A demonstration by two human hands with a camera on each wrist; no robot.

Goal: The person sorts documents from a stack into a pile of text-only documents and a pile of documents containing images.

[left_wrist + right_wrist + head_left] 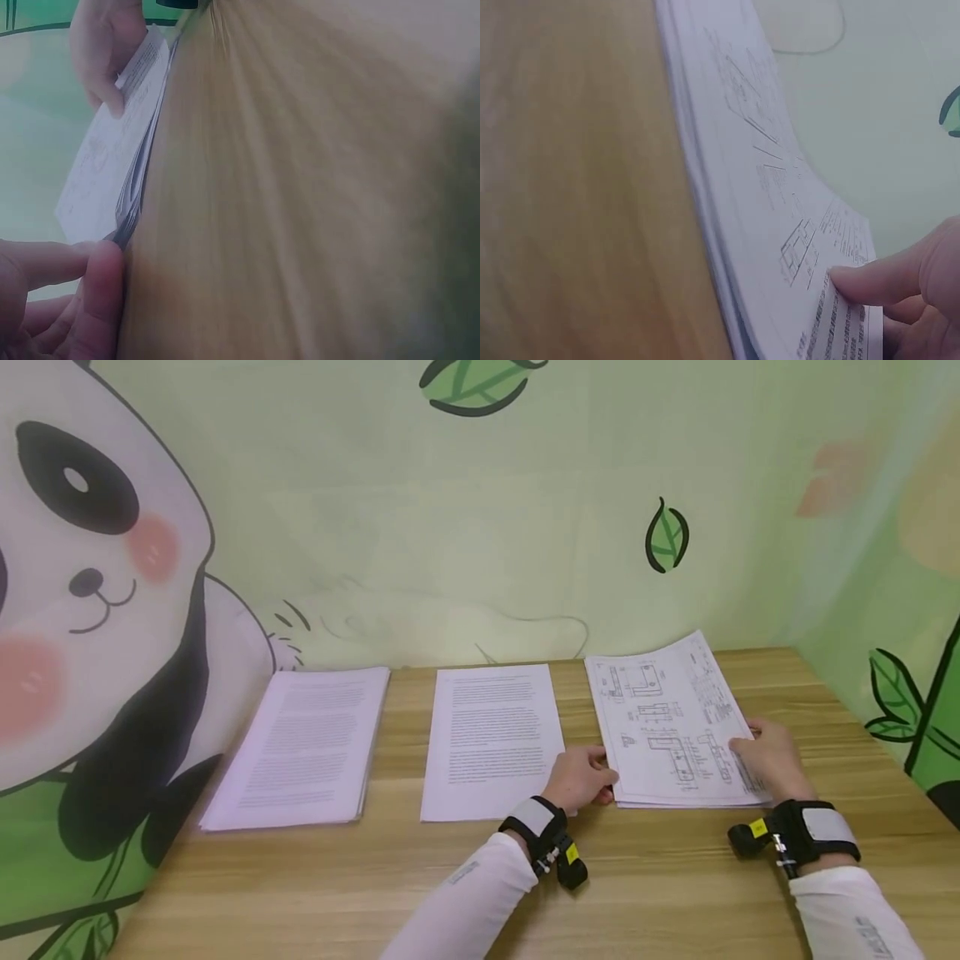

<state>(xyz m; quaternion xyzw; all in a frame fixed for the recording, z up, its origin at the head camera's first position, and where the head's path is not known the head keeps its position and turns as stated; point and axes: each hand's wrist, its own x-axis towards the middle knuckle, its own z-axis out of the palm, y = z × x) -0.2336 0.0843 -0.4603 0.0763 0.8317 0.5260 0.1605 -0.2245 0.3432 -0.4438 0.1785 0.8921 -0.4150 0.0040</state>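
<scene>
A stack of paper sheets printed with technical drawings (652, 727) lies at the right of the table, its far right corner raised and curved. My right hand (772, 758) grips the stack's right edge, thumb on top of the printed face and the other fingers underneath. On the opposite side, my left hand (579, 779) pinches the near left edge between thumb and fingers. In the left wrist view the sheets fan slightly apart beside the left fingertips (105, 274). The right wrist view shows the right thumb (870, 283) pressing on lines of print.
A text-printed paper stack (487, 735) lies mid-table, its near right corner partly behind the left hand. Another text-printed stack (300, 747) lies at the left. The wooden table (300, 893) meets a wall covering with a panda (90, 577) and leaves behind it.
</scene>
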